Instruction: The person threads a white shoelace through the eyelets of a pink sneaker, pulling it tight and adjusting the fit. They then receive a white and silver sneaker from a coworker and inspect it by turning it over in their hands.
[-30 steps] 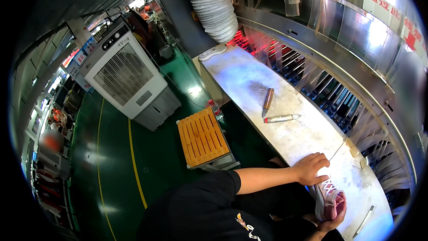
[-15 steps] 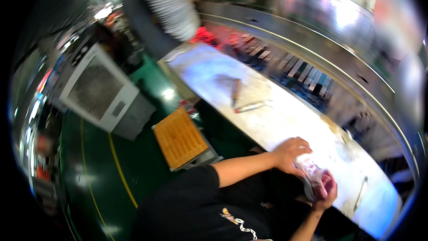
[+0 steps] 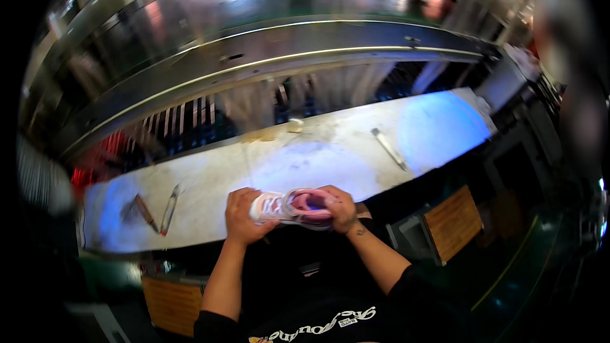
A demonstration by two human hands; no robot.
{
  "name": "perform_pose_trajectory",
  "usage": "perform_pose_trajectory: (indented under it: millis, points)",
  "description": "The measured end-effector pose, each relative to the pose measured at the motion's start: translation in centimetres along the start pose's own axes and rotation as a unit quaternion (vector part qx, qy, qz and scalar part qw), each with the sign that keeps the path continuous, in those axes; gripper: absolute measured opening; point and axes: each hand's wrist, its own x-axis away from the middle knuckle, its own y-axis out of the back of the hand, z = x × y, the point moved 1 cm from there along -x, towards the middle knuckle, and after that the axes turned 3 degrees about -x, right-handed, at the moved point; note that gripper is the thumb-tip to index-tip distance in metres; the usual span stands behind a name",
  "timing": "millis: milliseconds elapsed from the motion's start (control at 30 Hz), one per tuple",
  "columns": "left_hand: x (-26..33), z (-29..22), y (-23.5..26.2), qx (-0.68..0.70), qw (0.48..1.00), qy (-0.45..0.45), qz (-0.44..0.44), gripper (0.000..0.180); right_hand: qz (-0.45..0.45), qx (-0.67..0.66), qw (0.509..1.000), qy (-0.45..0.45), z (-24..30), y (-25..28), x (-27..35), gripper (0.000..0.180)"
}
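Shoe, pink and white, is held at the near edge of the pale bench, in front of the person's body. Beyond it, the bench top gives room back to the far edge, where a small block sits. Sideways, a brown tool and a slim pale tool lie well to the left; a white stick lies to the right. The toe points left, the opening faces up, and the long axis runs left to right. Left hand grips the toe; right hand is closed around the heel.
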Motion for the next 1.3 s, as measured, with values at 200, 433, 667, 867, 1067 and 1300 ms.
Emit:
perform_pose_trajectory:
  millis: [200, 433, 667, 867, 1067, 1300]
  points:
    - [0.2, 0.0, -0.4, 0.009, 1.000, -0.007, -0.006, 0.076, -0.007, 0.057, 0.998, 0.010, 0.0, 0.2, 0.1, 0.044]
    - [0.0, 0.1, -0.4, 0.010, 1.000, -0.013, -0.005, 0.077, -0.005, 0.094, 0.995, -0.021, 0.6, 0.2, 0.0, 0.055]
    - [0.2, 0.1, -0.5, 0.014, 1.000, -0.006, -0.005, 0.075, -0.005, 0.111, 0.994, -0.003, 0.7, 0.3, 0.2, 0.054]
    - [0.1, 0.2, -0.4, 0.011, 1.000, -0.010, -0.001, 0.075, -0.011, 0.079, 0.997, 0.009, -0.2, 0.3, 0.0, 0.051]
    - [0.2, 0.9, -0.7, 0.006, 1.000, -0.028, -0.002, 0.071, -0.005, -0.014, 1.000, 0.001, -0.4, 0.2, 0.1, 0.045]
    - [0.6, 0.5, -0.1, 0.033, 0.999, 0.009, -0.034, 0.080, 0.018, -0.004, 0.999, 0.041, 0.8, -0.4, -1.0, 0.067]
